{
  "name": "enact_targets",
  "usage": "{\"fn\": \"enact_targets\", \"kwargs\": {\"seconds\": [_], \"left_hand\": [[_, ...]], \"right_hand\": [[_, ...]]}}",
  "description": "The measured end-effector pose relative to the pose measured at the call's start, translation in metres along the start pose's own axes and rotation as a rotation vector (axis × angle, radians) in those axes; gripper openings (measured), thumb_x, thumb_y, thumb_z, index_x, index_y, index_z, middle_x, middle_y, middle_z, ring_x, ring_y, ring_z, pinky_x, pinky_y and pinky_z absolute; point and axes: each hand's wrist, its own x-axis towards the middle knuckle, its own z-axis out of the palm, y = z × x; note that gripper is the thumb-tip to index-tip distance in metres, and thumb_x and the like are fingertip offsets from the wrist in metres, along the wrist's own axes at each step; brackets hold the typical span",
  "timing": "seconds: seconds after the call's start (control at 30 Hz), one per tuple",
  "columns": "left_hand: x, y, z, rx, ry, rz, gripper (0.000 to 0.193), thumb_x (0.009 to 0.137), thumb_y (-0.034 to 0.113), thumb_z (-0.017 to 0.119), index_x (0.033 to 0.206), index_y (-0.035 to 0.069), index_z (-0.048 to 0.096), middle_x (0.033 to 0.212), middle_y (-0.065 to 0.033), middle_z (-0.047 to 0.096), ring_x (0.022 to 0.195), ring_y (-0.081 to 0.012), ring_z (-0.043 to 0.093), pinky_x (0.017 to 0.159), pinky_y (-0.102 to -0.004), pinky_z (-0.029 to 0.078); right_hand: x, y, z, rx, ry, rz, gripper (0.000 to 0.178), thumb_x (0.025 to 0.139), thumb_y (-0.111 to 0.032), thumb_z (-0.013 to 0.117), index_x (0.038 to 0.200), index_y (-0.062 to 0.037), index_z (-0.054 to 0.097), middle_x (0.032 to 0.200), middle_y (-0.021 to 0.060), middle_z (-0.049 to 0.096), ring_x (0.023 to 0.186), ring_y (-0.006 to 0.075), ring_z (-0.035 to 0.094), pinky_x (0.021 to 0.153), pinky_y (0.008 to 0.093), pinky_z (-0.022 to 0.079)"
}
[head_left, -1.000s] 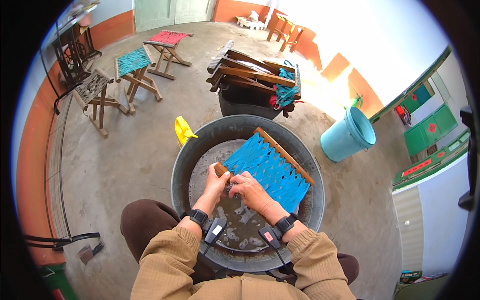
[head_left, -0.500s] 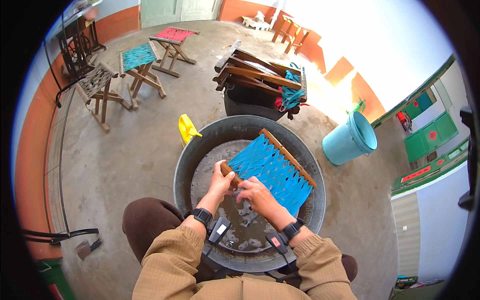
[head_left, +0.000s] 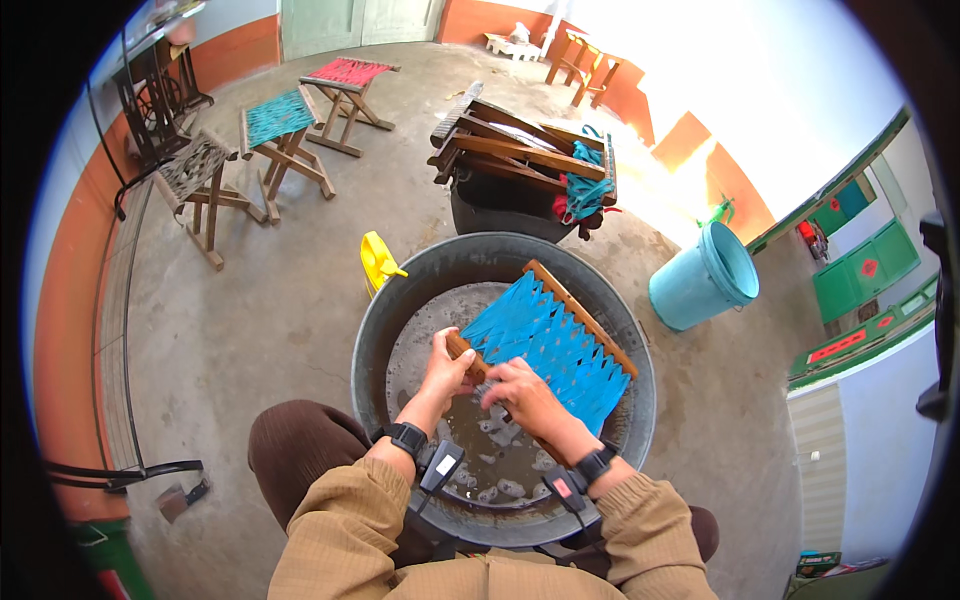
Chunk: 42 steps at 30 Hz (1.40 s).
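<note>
A folding stool with a woven blue strap seat (head_left: 540,335) and wooden rails leans inside a wide grey metal tub (head_left: 372,350). Soapy, murky water (head_left: 470,460) with foam lies in the tub beneath it. My left hand (head_left: 446,370) is closed around the near wooden rail (head_left: 464,350), thumb on top. Beside it, at the right part of that rail, my right hand (head_left: 528,394) has its fingers curled down at the seat's near edge. Something small and pale shows under those fingers, blurred, and its kind cannot be made out.
Behind the tub, folded wooden stools (head_left: 525,150) are piled on a black bucket (head_left: 500,212). A yellow plastic bottle (head_left: 378,262) stands left of the tub, a light-blue bucket (head_left: 690,285) right of it. Three strap-seat stools, one with a teal seat (head_left: 278,118), stand far left.
My right hand has shifted slightly at the near rail, its fingers still curled. My left hand keeps its hold, and the stool stays in much the same place.
</note>
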Motion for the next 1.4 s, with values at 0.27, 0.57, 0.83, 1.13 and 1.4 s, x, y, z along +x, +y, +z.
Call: {"fn": "enact_targets", "kwargs": {"seconds": [0.27,0.57,0.83,1.13,1.4], "left_hand": [[-0.008,0.000,-0.015,0.031,-0.091,0.001,0.049,0.103,0.025,0.052,0.145,0.027,0.026,0.126,-0.0187,0.054,0.095,-0.0300,0.069,0.074,-0.0453,0.059],[-0.005,0.001,-0.016,0.024,-0.056,-0.025,0.048,0.104,0.034,0.049,0.146,0.031,0.027,0.132,-0.0160,0.049,0.089,-0.0266,0.063,0.079,-0.0504,0.056],[-0.012,0.010,-0.027,-0.128,-0.215,-0.181,0.050,0.105,0.053,0.029,0.149,0.031,0.040,0.132,-0.0181,0.053,0.111,-0.0324,0.056,0.092,-0.0552,0.048],[-0.001,0.004,-0.028,-0.319,-0.151,-0.248,0.055,0.104,0.049,0.031,0.144,0.015,0.047,0.119,-0.0119,0.061,0.099,-0.0320,0.064,0.088,-0.0541,0.051],[-0.002,0.000,-0.023,-0.331,-0.130,-0.111,0.057,0.106,0.053,0.028,0.139,0.013,0.054,0.118,-0.0135,0.061,0.091,-0.0274,0.064,0.081,-0.0432,0.055]], "right_hand": [[-0.046,-0.005,-0.023,0.040,-0.073,0.059,0.026,0.074,0.008,0.062,0.083,-0.0139,0.073,0.108,0.0064,0.063,0.102,0.0295,0.056,0.089,0.0380,0.049],[0.033,-0.003,0.010,-0.025,0.019,0.047,0.027,0.072,0.010,0.063,0.082,-0.0130,0.072,0.104,0.0069,0.062,0.099,0.0303,0.055,0.087,0.0398,0.048],[0.006,-0.010,-0.001,-0.068,0.044,0.029,0.021,0.074,0.004,0.064,0.082,-0.0134,0.072,0.107,0.0051,0.063,0.098,0.0297,0.056,0.085,0.0382,0.050],[0.073,-0.007,0.020,-0.088,0.110,-0.018,0.018,0.072,0.002,0.066,0.081,-0.0133,0.071,0.101,0.0046,0.062,0.095,0.0293,0.056,0.083,0.0386,0.051],[0.030,-0.002,0.000,-0.062,0.025,0.077,0.020,0.076,0.003,0.064,0.084,-0.0137,0.072,0.104,0.0057,0.062,0.098,0.0299,0.057,0.085,0.0391,0.050]]}}
